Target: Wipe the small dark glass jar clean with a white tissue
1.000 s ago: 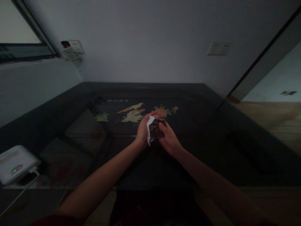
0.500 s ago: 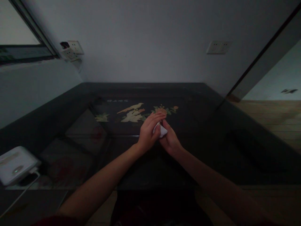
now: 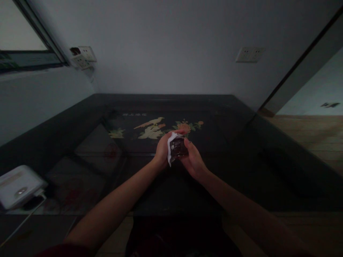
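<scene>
Above the dark tabletop, my right hand (image 3: 195, 161) grips a small, shiny, dark glass-like object (image 3: 178, 147), its thumb along the near right side. The object looks see-through with bright glints; its exact kind is hard to make out in the dim light. Curved round the other side is my left hand (image 3: 162, 149), closed on a crumpled white tissue (image 3: 169, 148) that lies between its palm and the object. Most of the left fingers are hidden behind the tissue and the object.
The dark, glossy table (image 3: 235, 128) carries a bird-and-flower picture (image 3: 150, 128). A white box-shaped device (image 3: 23, 185) with a white cable sits at the left edge. Wall sockets (image 3: 250, 54) are on the wall behind. A long dark item (image 3: 292, 175) lies at the right.
The dark glass-like object, covered by my left hand before, now shows between both hands. My left hand has turned and drawn slightly left, with the tissue spread along its palm.
</scene>
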